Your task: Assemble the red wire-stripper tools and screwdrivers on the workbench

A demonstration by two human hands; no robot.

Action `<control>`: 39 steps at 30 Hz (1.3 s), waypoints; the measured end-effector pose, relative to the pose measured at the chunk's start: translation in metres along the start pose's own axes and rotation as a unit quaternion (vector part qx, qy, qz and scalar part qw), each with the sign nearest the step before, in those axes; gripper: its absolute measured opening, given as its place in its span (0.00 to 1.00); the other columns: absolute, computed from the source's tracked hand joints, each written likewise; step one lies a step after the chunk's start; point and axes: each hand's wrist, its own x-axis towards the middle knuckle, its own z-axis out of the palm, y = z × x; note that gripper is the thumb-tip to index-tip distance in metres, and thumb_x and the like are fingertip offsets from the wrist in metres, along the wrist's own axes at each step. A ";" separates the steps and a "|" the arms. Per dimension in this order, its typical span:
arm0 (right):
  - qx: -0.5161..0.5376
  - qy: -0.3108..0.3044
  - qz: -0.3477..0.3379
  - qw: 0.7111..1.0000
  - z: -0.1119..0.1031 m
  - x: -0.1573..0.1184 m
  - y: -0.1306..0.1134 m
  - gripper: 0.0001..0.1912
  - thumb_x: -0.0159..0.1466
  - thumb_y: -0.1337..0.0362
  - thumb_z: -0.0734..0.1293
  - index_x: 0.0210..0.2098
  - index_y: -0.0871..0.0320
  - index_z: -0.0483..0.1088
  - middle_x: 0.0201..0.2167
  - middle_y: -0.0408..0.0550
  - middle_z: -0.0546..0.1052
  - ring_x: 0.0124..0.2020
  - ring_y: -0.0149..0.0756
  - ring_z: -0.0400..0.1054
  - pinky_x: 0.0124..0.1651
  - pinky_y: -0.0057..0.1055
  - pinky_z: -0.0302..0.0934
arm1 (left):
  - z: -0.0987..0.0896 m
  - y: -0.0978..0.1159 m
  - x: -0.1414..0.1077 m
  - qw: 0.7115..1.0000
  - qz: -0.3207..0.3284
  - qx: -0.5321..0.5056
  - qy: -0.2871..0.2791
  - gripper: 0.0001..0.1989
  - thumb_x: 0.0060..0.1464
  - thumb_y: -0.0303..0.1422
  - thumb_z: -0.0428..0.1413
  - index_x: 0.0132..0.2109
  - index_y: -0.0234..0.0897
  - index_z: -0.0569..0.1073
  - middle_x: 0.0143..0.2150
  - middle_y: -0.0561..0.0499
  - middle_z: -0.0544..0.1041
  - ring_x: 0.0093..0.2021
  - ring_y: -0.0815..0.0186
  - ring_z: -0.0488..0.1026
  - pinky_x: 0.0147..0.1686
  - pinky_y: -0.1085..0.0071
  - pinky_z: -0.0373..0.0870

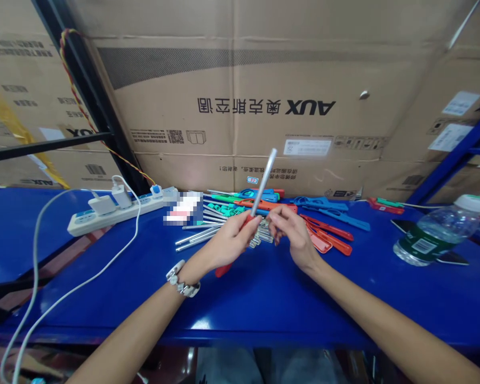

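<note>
My left hand is closed round a red plastic handle that has a silver metal tube standing up from it, like a long-nosed lighter. The tube tilts up and to the right; the handle's lower end shows below the palm. Just right of it, my right hand has its fingers curled and thumb and forefinger drawn together. Whatever they may pinch is too small to make out. Behind both hands lie loose silver tubes, blue handle parts, red handle parts and green parts.
A white power strip with plugs and white cables lies at the left of the blue table. On the right stands a clear bottle with a green label, beside a dark flat object. Large cartons rise behind.
</note>
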 end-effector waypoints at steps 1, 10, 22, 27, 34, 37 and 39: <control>0.013 0.013 -0.010 1.000 0.001 0.002 -0.002 0.18 0.63 0.45 0.66 0.36 0.55 0.69 0.21 0.38 0.65 0.21 0.30 0.59 0.24 0.29 0.58 | 0.000 0.000 -0.001 0.998 0.024 0.062 -0.012 0.18 0.67 0.46 0.50 0.33 0.40 0.63 0.24 0.57 0.61 0.21 0.71 0.56 0.22 0.71 0.56; 0.060 0.003 0.006 0.998 0.005 0.004 0.007 0.23 0.59 0.42 0.73 0.32 0.57 0.70 0.22 0.42 0.72 0.16 0.28 0.61 0.17 0.29 0.59 | -0.004 -0.013 -0.007 0.947 0.037 0.316 -0.044 0.15 0.70 0.39 0.45 0.38 0.37 0.69 0.28 0.51 0.72 0.26 0.66 0.65 0.28 0.68 0.59; 0.077 -0.113 -0.022 0.990 -0.007 0.011 0.005 0.17 0.62 0.48 0.73 0.32 0.56 0.73 0.23 0.40 0.72 0.20 0.29 0.66 0.24 0.29 0.64 | -0.010 -0.003 -0.007 0.950 0.040 0.291 -0.104 0.14 0.70 0.35 0.45 0.45 0.35 0.74 0.30 0.53 0.74 0.25 0.69 0.65 0.31 0.69 0.62; 0.068 -0.028 -0.029 0.997 0.004 0.007 0.015 0.18 0.60 0.48 0.74 0.31 0.56 0.71 0.20 0.38 0.69 0.17 0.28 0.61 0.21 0.28 0.58 | -0.007 -0.007 -0.009 0.925 0.038 0.372 -0.064 0.15 0.71 0.37 0.44 0.46 0.35 0.72 0.30 0.50 0.74 0.28 0.64 0.69 0.30 0.68 0.62; 0.020 -0.029 -0.015 0.999 0.005 0.002 0.020 0.18 0.62 0.48 0.70 0.28 0.55 0.68 0.21 0.39 0.67 0.21 0.29 0.60 0.26 0.30 0.57 | -0.003 -0.008 -0.015 0.851 0.005 0.520 -0.067 0.16 0.72 0.37 0.40 0.51 0.33 0.69 0.33 0.45 0.75 0.30 0.58 0.72 0.31 0.64 0.63; 0.015 -0.087 -0.011 0.996 -0.001 0.005 0.023 0.11 0.61 0.55 0.70 0.35 0.55 0.69 0.27 0.41 0.71 0.27 0.31 0.64 0.31 0.31 0.60 | -0.011 -0.008 -0.015 0.845 -0.005 0.529 -0.079 0.16 0.72 0.37 0.40 0.48 0.34 0.69 0.33 0.45 0.75 0.30 0.58 0.73 0.31 0.64 0.63; -0.016 -0.129 -0.001 0.991 -0.006 0.013 0.028 0.07 0.59 0.61 0.68 0.36 0.56 0.70 0.29 0.42 0.72 0.30 0.34 0.67 0.34 0.32 0.61 | -0.021 -0.008 -0.013 0.845 -0.015 0.531 -0.067 0.15 0.72 0.37 0.41 0.45 0.35 0.68 0.33 0.46 0.75 0.30 0.58 0.72 0.30 0.64 0.61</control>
